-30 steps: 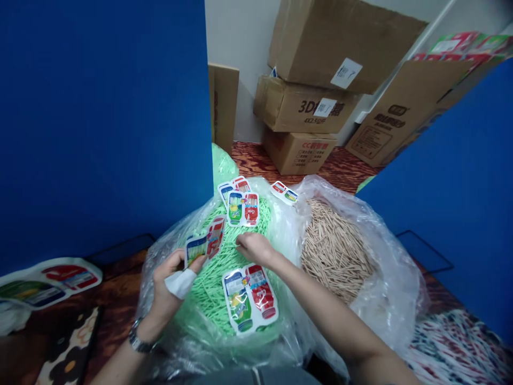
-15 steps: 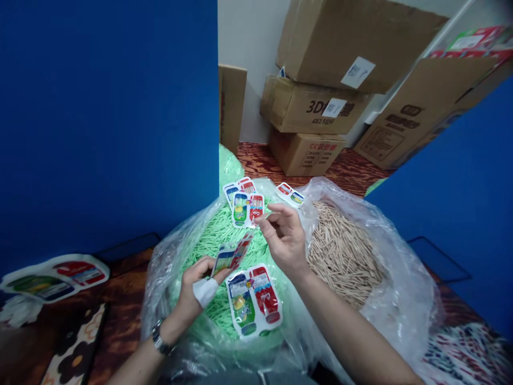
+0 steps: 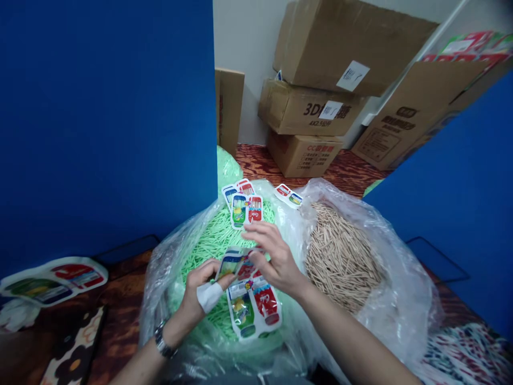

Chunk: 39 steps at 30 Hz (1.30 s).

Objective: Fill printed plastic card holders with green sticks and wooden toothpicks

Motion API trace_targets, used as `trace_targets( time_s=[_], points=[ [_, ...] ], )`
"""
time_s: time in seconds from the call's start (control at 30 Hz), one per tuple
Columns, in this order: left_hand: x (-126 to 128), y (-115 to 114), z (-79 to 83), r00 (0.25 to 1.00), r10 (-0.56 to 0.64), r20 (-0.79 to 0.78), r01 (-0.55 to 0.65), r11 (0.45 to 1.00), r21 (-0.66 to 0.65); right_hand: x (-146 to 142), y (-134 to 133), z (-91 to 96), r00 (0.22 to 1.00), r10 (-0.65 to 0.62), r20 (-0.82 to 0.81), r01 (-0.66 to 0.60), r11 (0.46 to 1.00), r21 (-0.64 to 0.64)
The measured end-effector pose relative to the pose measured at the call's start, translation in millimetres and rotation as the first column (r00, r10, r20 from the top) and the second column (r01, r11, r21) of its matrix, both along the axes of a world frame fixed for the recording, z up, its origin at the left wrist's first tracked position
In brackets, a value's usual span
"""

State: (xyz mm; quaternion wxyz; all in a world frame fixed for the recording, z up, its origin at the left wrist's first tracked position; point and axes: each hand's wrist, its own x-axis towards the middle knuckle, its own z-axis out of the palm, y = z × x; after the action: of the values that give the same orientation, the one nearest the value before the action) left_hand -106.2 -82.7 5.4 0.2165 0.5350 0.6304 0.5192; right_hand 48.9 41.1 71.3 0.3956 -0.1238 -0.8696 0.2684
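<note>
A small printed pouch (image 3: 231, 263) with a green and blue half and a red Cola half is held upright and tilted in my left hand (image 3: 204, 283). The thumb of that hand, wrapped in white, presses on the pouch's front. My right hand (image 3: 274, 256) is at the pouch's upper right edge, fingers stretched out and apart, thumb at the red half. Whether the thumb grips the edge is hard to see. Just below, a filled pouch (image 3: 264, 307) lies on thin green candy sticks (image 3: 208, 240) in a clear plastic bag (image 3: 160, 283). More filled pouches (image 3: 239, 211) lie at its far side.
To the right stands a clear bag of brown sticks (image 3: 340, 256), with another pouch (image 3: 289, 195) at its far edge. Cardboard boxes (image 3: 304, 155) are stacked behind. Blue panels (image 3: 108, 107) flank both sides. Red-white-blue sticks (image 3: 465, 353) lie at lower right.
My right hand has moved down and left onto the pouch's edge, and its fingers have spread from a pinch. The pouch in my left hand has turned to show more of its front.
</note>
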Motion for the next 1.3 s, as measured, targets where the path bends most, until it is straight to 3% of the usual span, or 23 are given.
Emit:
trace_targets(
  time_s=[0.07,0.17,0.23,0.3,0.43,0.5,0.6,0.7,0.87,0.93,1.03,1.13,1.23,1.3],
  points=[
    [1,0,1.0,0.997,-0.006,0.072,0.009,0.999,-0.035,6,6,-10.0,0.999,-0.042,0.032,0.047,0.977,-0.210],
    [5,3,-1.5,0.967,0.022,0.254,-0.008,0.998,-0.055,10,10,-25.9,0.998,0.008,0.058,0.024,0.847,-0.532],
    [7,6,-4.5,0.918,0.056,0.391,-0.048,0.998,-0.032,12,8,-30.6,0.999,-0.039,0.031,0.049,0.797,-0.602],
    [6,9,-6.5,0.890,0.090,0.447,-0.098,0.995,-0.004,12,5,-29.7,0.995,-0.097,0.037,0.101,0.823,-0.559],
    [4,12,-7.0,0.910,0.117,0.398,-0.139,0.990,0.028,15,3,-23.6,0.990,-0.110,0.088,0.137,0.898,-0.418],
    [4,13,-6.5,0.898,0.091,0.431,-0.119,0.992,0.038,16,3,-22.7,0.988,-0.129,0.080,0.150,0.911,-0.385],
    [6,15,-5.2,0.901,0.041,0.431,-0.037,0.999,-0.017,16,2,-23.9,0.991,-0.046,0.126,0.085,0.941,-0.329],
    [9,19,-2.7,0.929,0.033,0.370,0.014,0.992,-0.124,18,0,-27.9,0.993,-0.030,0.118,0.075,0.911,-0.406],
    [10,26,1.9,0.862,0.004,0.507,0.081,0.986,-0.145,26,8,-42.0,0.994,0.065,0.084,0.000,0.792,-0.611],
    [10,29,2.1,0.852,-0.052,0.522,0.141,0.981,-0.133,29,12,-46.8,0.996,0.017,0.085,0.039,0.790,-0.612],
    [7,37,2.3,0.885,-0.133,0.445,0.209,0.970,-0.125,33,14,-49.3,0.985,-0.073,0.156,0.142,0.855,-0.499],
    [0,57,6.7,0.928,-0.158,0.338,0.209,0.971,-0.119,38,15,-50.3,0.955,-0.231,0.187,0.279,0.913,-0.297],
    [-10,94,13.8,0.972,-0.143,0.184,0.160,0.984,-0.081,45,17,-55.9,0.916,-0.360,0.179,0.391,0.899,-0.195],
    [-18,126,15.9,0.987,-0.110,0.118,0.118,0.991,-0.070,48,18,-61.4,0.899,-0.347,0.267,0.395,0.906,-0.153]
  ],
)
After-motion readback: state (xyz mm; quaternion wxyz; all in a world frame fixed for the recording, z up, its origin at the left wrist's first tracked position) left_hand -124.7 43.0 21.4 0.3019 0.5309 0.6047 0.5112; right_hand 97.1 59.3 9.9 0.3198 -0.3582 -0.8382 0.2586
